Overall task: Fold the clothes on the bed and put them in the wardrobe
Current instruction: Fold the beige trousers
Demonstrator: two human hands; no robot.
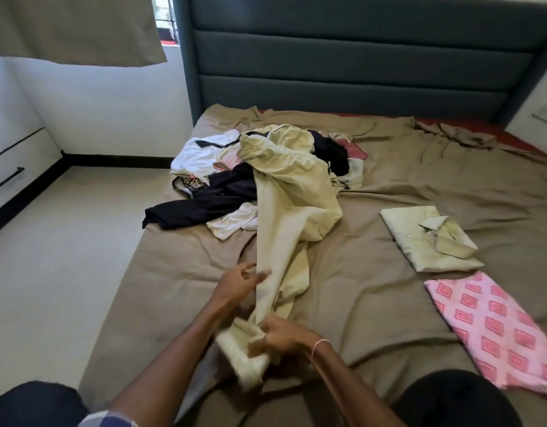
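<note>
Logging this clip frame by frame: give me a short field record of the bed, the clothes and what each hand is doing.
setting: bed with brown sheet, padded headboard
being handled: pale green garment, trailing from the pile toward the person
right hand: grips the garment's near end
left hand: against the garment farther up, grip blurred
not folded: unfolded pile, left part of bed
folded: pale green shirt and pink patterned cloth, on the right
</note>
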